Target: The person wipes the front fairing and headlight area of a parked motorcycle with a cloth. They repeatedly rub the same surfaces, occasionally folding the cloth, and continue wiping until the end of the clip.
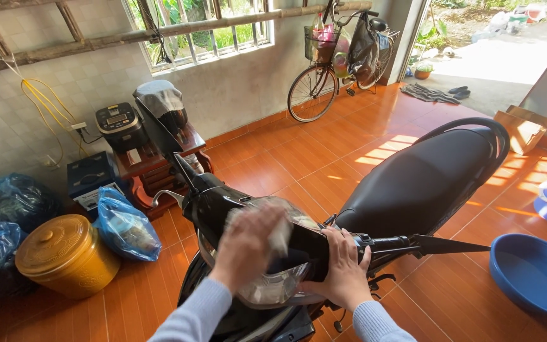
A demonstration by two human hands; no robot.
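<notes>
- Motorbike (413,183) is taking up the middle of the tiled room, black all over, its long seat running out toward two o'clock and its front end sitting right under the camera at six o'clock.
- Bicycle (324,76) is leaning by the window wall at twelve o'clock, bags hanging from its basket and handlebar, well apart from the work.
- Blue basin (533,272) is sitting on the floor at four o'clock; whether it is holding water is hard to tell from here.
- Yellow lidded pot (64,253) is standing at nine o'clock, with a blue plastic bag (125,228) just beside it.
- Headlight housing (280,272) is lying between the two hands, its clear lens curving down toward six o'clock and the black cowl above it catching the window light.
- Left hand (248,244) is blurring with motion, fingers curled around a pale cloth (280,237) and pressing it onto the top of the cowl.
- Right hand (343,269) is bracing the bike, spread fairly wide and gripping the cowl where the handlebar stem meets it, holding nothing loose.
- Wiping is looking partway through: the cowl under the cloth is shining, while the lens below, the seat and the lower panels are showing no sign yet of being gone over, so most of the bike seems left to do.
</notes>
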